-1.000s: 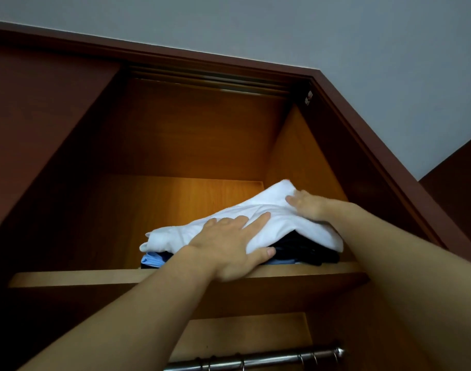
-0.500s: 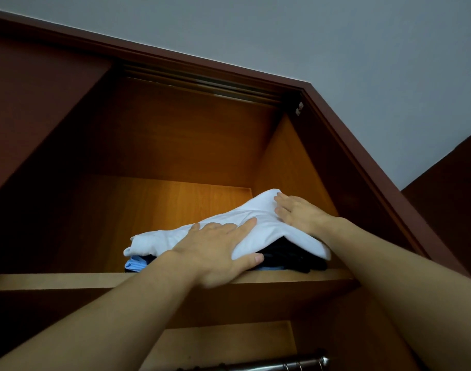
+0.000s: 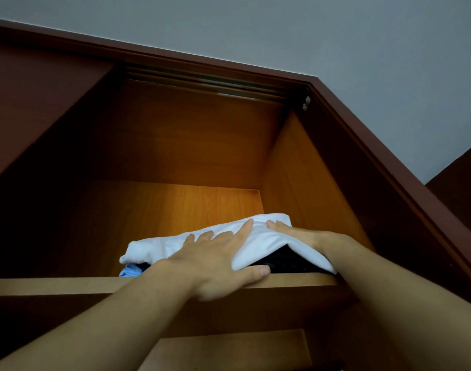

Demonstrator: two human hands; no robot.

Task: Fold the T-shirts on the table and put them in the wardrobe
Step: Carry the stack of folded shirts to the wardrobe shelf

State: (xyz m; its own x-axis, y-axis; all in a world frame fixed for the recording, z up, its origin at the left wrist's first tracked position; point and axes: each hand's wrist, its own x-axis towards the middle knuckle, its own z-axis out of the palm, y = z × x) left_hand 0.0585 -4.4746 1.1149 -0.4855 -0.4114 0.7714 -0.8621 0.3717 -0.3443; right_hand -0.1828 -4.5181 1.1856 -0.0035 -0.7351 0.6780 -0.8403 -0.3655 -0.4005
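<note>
Head view: white T-shirt (image 3: 258, 242) lay on top of a small stack on the upper shelf (image 3: 68, 286) of the wardrobe (image 3: 362, 135), toward the shelf's front right corner, its right side draped over a black garment (image 3: 287, 263); a light blue garment (image 3: 130, 271) showed under its left end. Left hand (image 3: 215, 263) released, fingers straight and flat on the shirt, thumb along its front edge. Right hand (image 3: 295, 234) also flat, pressing the shirt's far right part. Judged: this shirt folded and shelved, only smoothing and letting go left. Bench out of view, so remaining shirts unknown.
</note>
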